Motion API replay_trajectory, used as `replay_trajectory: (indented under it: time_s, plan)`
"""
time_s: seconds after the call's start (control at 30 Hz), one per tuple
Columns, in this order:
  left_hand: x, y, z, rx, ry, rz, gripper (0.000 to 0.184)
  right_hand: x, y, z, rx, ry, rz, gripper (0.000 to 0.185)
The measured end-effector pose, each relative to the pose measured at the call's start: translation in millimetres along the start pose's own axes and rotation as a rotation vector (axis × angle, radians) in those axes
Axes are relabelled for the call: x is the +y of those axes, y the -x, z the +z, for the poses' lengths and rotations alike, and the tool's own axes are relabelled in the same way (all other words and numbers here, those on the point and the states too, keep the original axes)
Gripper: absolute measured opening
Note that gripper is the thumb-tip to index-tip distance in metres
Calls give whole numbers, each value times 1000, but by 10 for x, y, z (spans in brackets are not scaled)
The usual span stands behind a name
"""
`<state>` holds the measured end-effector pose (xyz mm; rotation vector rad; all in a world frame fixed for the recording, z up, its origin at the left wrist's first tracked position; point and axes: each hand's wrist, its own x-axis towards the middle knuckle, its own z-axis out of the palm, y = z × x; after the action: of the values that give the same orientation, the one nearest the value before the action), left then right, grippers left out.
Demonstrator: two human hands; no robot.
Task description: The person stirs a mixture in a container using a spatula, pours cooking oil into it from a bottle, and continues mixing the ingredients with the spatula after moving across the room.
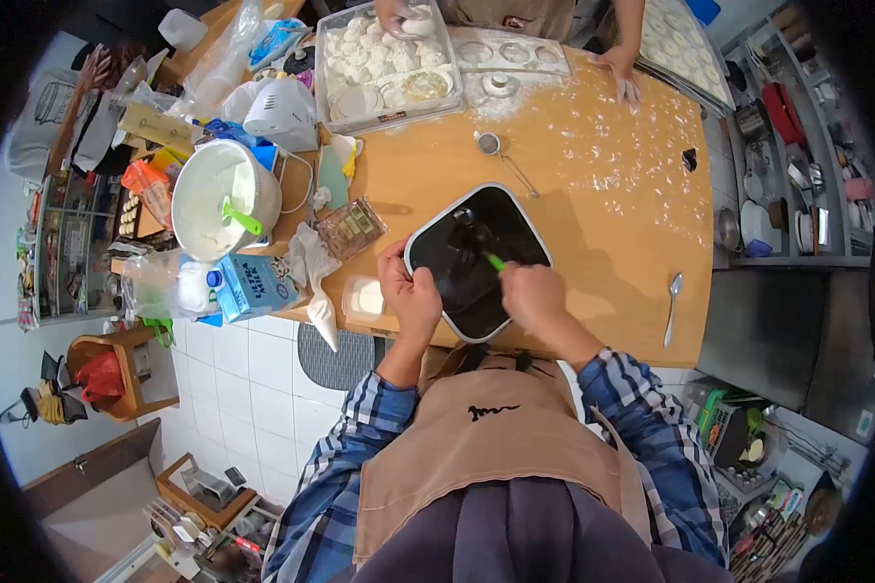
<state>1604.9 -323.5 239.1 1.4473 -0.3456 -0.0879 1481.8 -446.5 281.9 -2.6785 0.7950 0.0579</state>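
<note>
A square pan (444,321) with a pale rim stands at the table's near edge, its inside dark and glossy. My left hand (410,294) grips the left rim, thumb on top. In my right hand (533,296), closed in a fist, is a spatula (496,261) with a green handle. Its head is coated dark and lies in the dark contents, so its exact shape is hard to make out. Left of the pan are a small tub (364,298) of something white and a filled piping bag (322,316) hanging over the edge.
A co-worker's hands (399,17) are at a box of dough balls (326,92) and on the floured tabletop. A small strainer (489,144) lies behind the pan, a spoon (673,306) to the right. Leftward stand a mixing bowl (190,219) and a milk carton (258,287).
</note>
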Motion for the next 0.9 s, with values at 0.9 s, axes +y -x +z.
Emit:
replay_trajectory:
  time_s: [0.9]
  plan:
    - [-364,103,-101,62,0,-308,25,-69,54,-320,-213,151,-60,16]
